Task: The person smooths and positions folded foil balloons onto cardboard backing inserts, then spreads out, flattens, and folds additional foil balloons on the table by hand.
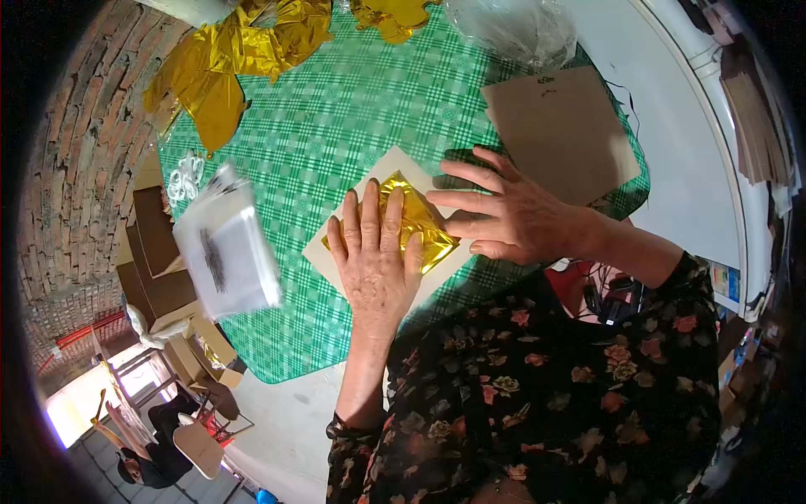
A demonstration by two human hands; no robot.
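Shiny, creased gold foil [426,223] lies beneath the flat, spread left hand [372,256]; right hand [519,216] wide.

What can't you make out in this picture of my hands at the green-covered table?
In the head view:
Gold foil square: partly covered by the left hand.
Crumpled gold foil: cut off by the top edge.
Clear plastic bag: cut off there too.
Clear plastic sleeves: dark patch too blurred.
Brown cardboard: dark marks too small.
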